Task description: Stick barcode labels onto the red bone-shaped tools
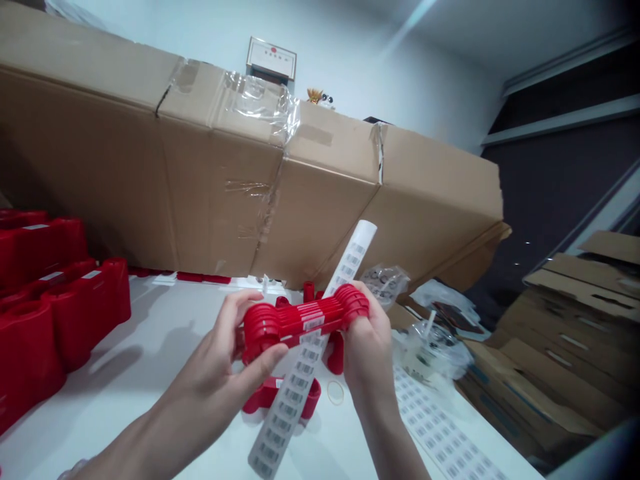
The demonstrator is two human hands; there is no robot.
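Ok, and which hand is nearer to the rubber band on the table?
Right. The right hand is above and to the right of the rubber band, not touching it. The left hand is farther away, to the band's left.

Our left hand point(220, 377) and right hand point(365, 340) are raised in front of us, a little apart, and both are closed in a firm grip. Our left forearm point(130, 440) is bare and slants in from the lower left, with the wrist bent gently upward. Its thumb point(265, 360) stretches across to the right, while the fingers point(240, 313) curl over the top. Our right forearm point(385, 433), also bare, rises steeply from the bottom edge, nearly upright. The fingers point(357, 293) of that hand bend over at the top and are partly hidden from this view.
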